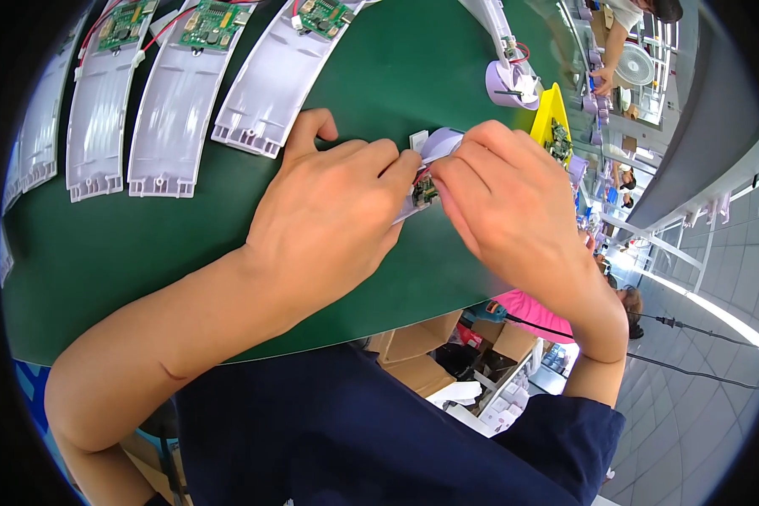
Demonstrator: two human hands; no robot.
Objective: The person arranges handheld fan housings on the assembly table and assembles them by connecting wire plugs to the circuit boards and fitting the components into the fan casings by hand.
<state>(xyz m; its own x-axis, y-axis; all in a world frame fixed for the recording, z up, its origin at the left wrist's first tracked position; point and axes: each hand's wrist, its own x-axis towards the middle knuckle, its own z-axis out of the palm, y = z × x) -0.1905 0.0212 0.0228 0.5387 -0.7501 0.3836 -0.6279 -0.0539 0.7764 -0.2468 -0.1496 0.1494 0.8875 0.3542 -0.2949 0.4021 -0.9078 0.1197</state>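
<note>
My left hand is closed round a lilac plastic housing, pressing it near the green tabletop; its curved end shows past the fingertips. Between my hands a small green circuit board sits in this housing, with a short red wire beside it. My right hand has its thumb and fingers pinched together right by the wire and board. What lies in that pinch is hidden by the fingers. A small white piece shows just beyond the left fingertips.
Several curved lilac shells with green boards and wires lie at the far left. Another lilac assembly lies at the far right, near a yellow bin of boards. Cardboard boxes stand below the green table's near edge. Other people work at the right.
</note>
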